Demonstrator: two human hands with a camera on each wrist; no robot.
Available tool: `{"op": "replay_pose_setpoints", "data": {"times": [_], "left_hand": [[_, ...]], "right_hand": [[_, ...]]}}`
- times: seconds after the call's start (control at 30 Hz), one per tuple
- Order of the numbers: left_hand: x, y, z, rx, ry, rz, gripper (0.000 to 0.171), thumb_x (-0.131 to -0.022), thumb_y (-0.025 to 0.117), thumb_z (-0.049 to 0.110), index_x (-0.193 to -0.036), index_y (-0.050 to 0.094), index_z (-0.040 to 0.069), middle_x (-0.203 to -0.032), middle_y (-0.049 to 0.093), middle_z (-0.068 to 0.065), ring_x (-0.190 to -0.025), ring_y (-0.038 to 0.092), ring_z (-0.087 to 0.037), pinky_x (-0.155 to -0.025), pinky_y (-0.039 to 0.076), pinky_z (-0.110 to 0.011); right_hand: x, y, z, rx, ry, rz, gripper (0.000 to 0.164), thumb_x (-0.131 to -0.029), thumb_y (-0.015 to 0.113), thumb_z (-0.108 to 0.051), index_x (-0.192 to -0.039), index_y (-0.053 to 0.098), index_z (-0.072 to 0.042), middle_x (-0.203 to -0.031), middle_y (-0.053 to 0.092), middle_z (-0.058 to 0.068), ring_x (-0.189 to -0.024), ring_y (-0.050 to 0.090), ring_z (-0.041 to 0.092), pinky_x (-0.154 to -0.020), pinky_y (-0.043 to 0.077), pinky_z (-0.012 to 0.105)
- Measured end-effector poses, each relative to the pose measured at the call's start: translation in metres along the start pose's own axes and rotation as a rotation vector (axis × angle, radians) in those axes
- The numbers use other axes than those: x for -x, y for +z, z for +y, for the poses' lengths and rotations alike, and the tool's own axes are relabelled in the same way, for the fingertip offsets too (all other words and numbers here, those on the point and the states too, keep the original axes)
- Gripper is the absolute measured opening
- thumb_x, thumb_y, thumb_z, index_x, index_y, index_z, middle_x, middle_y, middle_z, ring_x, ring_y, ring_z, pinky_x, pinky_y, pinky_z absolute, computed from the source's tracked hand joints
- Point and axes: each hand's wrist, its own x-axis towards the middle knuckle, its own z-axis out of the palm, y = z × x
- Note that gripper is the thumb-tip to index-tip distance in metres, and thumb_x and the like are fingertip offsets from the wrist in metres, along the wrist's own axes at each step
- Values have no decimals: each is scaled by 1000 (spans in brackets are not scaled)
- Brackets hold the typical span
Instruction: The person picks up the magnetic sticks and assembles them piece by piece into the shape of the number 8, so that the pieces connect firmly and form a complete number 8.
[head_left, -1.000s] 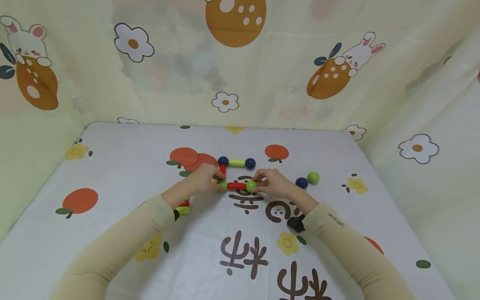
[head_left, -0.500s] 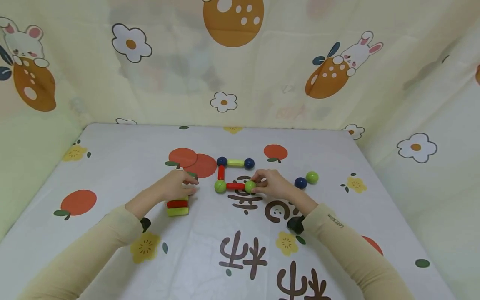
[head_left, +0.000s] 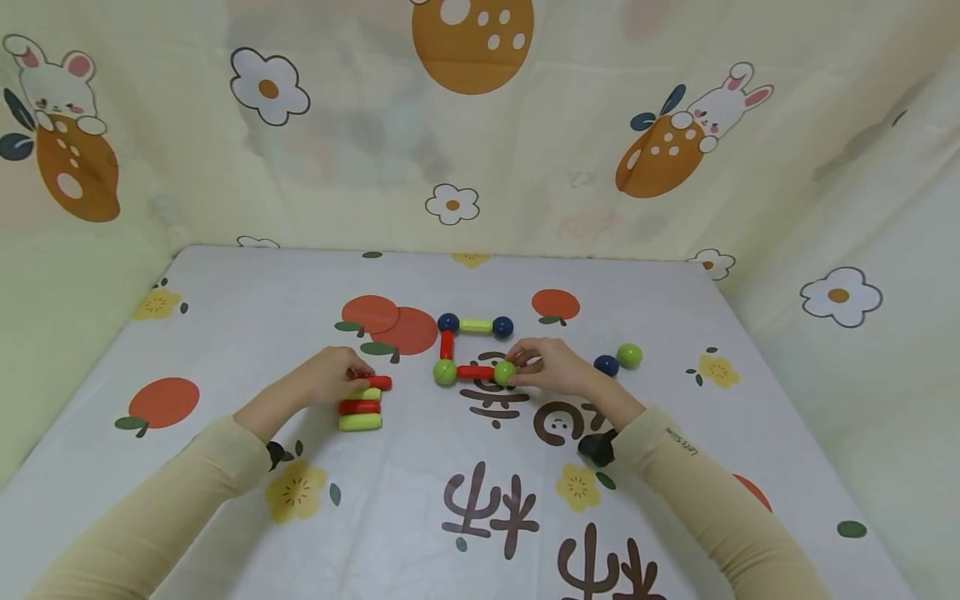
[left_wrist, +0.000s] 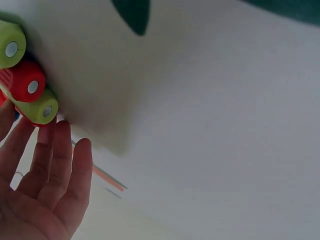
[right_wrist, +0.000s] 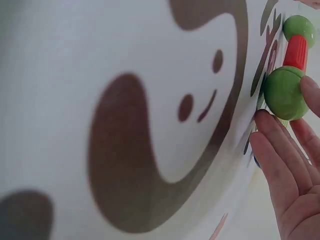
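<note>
At the left, my left hand (head_left: pixel 336 377) pinches a red magnetic rod (head_left: pixel 381 382) at the top of a short row of rods. Below it lie a lime green rod (head_left: pixel 367 395), another red rod (head_left: pixel 359 407) and a second lime green rod (head_left: pixel 361 422). In the left wrist view, a rod end shows a silver disc (left_wrist: pixel 33 87). My right hand (head_left: pixel 553 368) holds a green ball (right_wrist: pixel 285 92) between thumb and fingers. That ball ends a red rod (head_left: pixel 476 372) whose other end meets a second green ball (head_left: pixel 445 372).
From the left green ball, a red rod (head_left: pixel 447 345) runs back to a blue ball (head_left: pixel 448 322). A lime green rod (head_left: pixel 476 326) links that to another blue ball (head_left: pixel 502 327). Right of my right hand lie a loose blue ball (head_left: pixel 606 365) and green ball (head_left: pixel 629 356).
My left hand has let go of the left green ball and moved left to the row of rods, where it now grips a red one. My right hand has stayed at its green ball.
</note>
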Motion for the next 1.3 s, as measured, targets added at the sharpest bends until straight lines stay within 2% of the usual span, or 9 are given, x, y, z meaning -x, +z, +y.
{"op": "replay_pose_setpoints", "data": {"times": [0.27, 0.5, 0.77, 0.97, 1.1, 1.3], "left_hand": [[-2, 1, 0, 9, 5, 10, 19, -86, 61, 7, -102, 68, -2, -97, 64, -11, -84, 54, -22, -68, 48, -29], [-4, -2, 5, 3, -41, 2, 20, -87, 61, 9, -103, 67, 0, -94, 64, -9, -82, 54, -21, -68, 48, -29], [-7, -7, 10, -24, -4, 2, 19, -86, 63, 9, -103, 68, 0, -89, 64, -8, -80, 52, -21, -68, 46, -29], [-13, -8, 12, -19, 38, 21, 18, -85, 63, 9, -100, 68, 1, -84, 63, -6, -77, 52, -20, -66, 46, -28], [-18, -11, 18, -3, 20, 35, 18, -85, 63, 9, -99, 66, -1, -82, 62, -6, -75, 52, -20, -66, 46, -28], [-31, -17, 33, 46, 2, 51, 20, -85, 64, 9, -102, 67, -2, -86, 66, -8, -79, 56, -20, -73, 48, -31]], "right_hand": [[1, 2, 2, -40, 33, 22, 30, -80, 71, -13, -106, 60, -5, -103, 64, 9, -97, 60, 24, -81, 49, 31], [2, 3, 4, -37, 15, 30, 30, -81, 70, -13, -108, 60, -4, -103, 64, 9, -96, 61, 23, -81, 49, 31], [3, 3, 6, -28, -8, 32, 29, -81, 70, -12, -107, 61, -2, -102, 64, 10, -94, 62, 23, -80, 50, 30], [2, 2, 6, -18, -2, 31, 30, -80, 70, -13, -107, 61, -3, -101, 64, 9, -94, 62, 22, -80, 50, 30], [2, 2, 7, -18, 2, 29, 30, -80, 70, -13, -107, 62, -2, -101, 65, 9, -94, 62, 22, -80, 50, 29], [2, 3, 7, -24, 5, 33, 30, -80, 70, -12, -108, 62, -2, -101, 65, 9, -95, 62, 22, -80, 50, 29]]}}
